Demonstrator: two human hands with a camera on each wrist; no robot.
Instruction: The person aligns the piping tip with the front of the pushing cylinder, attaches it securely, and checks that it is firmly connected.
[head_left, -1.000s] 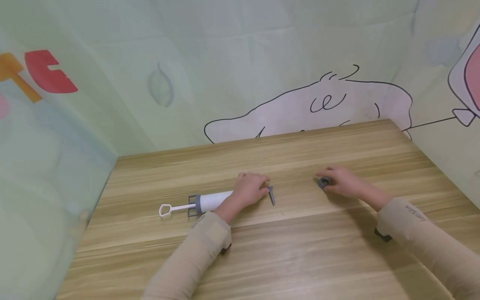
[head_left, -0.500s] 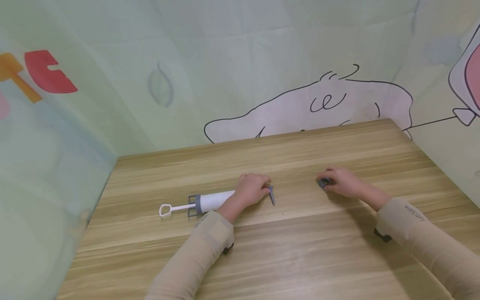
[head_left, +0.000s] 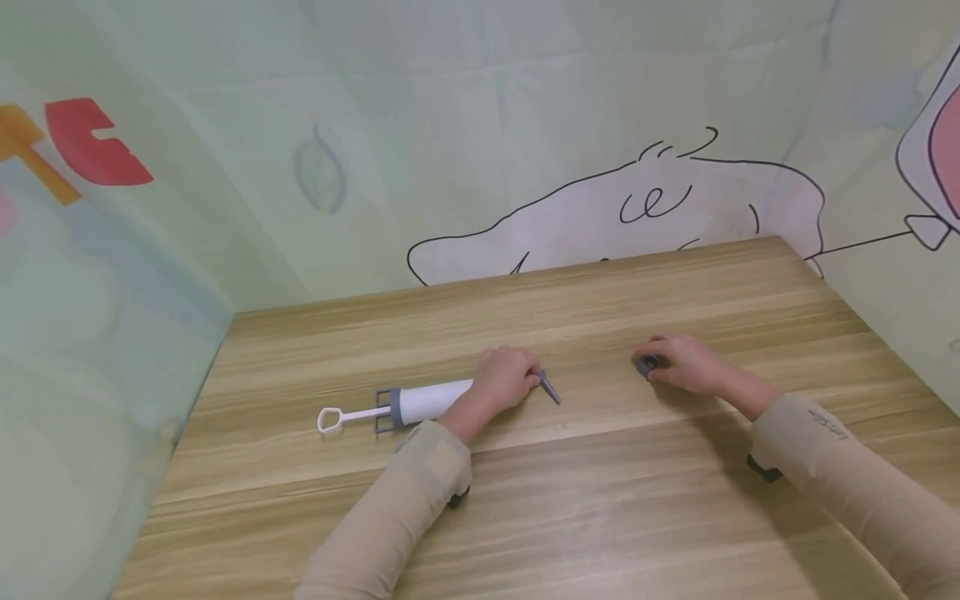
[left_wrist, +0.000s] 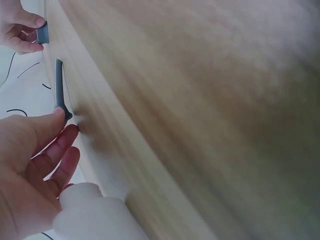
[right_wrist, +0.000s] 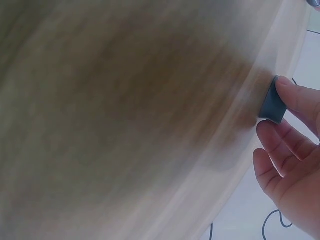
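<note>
My left hand pinches the flanged end of a grey tapered nozzle between thumb and fingers, its thin tip pointing right and toward me. In the left wrist view the nozzle shows its wide end at the thumb. Beneath that forearm lies a white syringe-like tube with a grey collar and a white plunger handle on its left; the hand hides its front part. Farther right, my right hand grips a grey ring by its sides. The right wrist view shows this ring edge-on.
All of this is on a wood-grain table. A printed cloth backdrop rises behind its far edge and along both sides. The two hands are a short distance apart.
The nozzle has turned in my left hand, so its tip has swung to the right. My left forearm has shifted slightly right. The right hand has stayed nearly still, holding the ring.
</note>
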